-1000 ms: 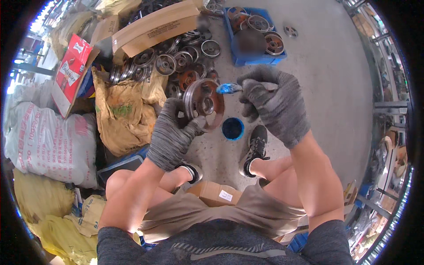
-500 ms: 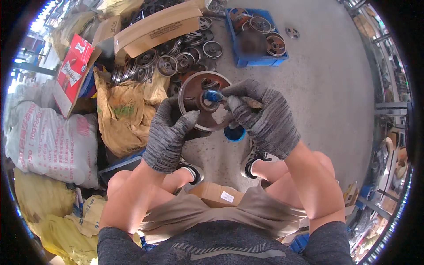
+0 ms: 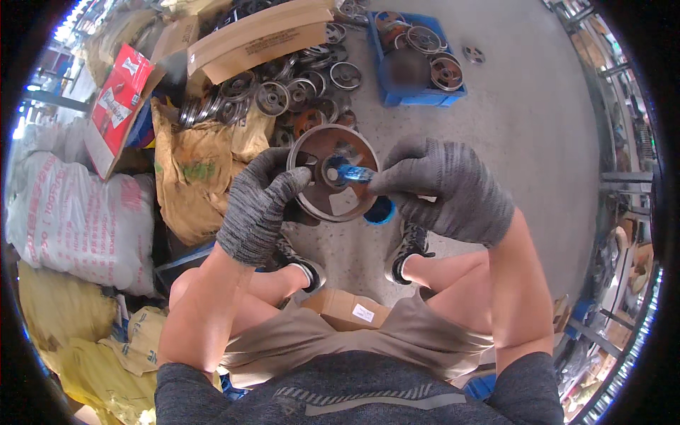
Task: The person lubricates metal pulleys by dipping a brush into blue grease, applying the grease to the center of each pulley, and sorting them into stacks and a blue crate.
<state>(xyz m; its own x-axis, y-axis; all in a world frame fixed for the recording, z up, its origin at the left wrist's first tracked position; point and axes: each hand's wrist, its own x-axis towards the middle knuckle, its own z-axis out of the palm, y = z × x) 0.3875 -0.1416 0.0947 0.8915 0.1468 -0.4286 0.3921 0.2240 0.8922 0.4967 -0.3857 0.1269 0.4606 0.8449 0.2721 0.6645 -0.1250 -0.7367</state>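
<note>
A brown spoked metal wheel (image 3: 331,173) with a bare silvery rim is held up in front of me. My gloved left hand (image 3: 262,202) grips its left edge, thumb on the face and the other fingers behind. In my gloved right hand (image 3: 453,188) is a small paintbrush (image 3: 359,174), pinched near its bristles. Its blue-coated tip touches the wheel beside the hub, where a blue smear shows. Partly hidden behind the wheel, a small round pot of blue paint (image 3: 381,211) stands on the floor between my feet.
Beyond the wheel lies a heap of similar metal wheels (image 3: 301,92) beside an open cardboard box (image 3: 262,42). A blue crate (image 3: 418,100) holds more wheels, and one loose wheel (image 3: 474,54) lies near it. Sacks (image 3: 78,219) crowd the left; shelving (image 3: 627,180) lines the right.
The wheel has come lower and faces me more squarely. My right hand has moved right and down, and the brush now points leftward at the hub with more of it showing.
</note>
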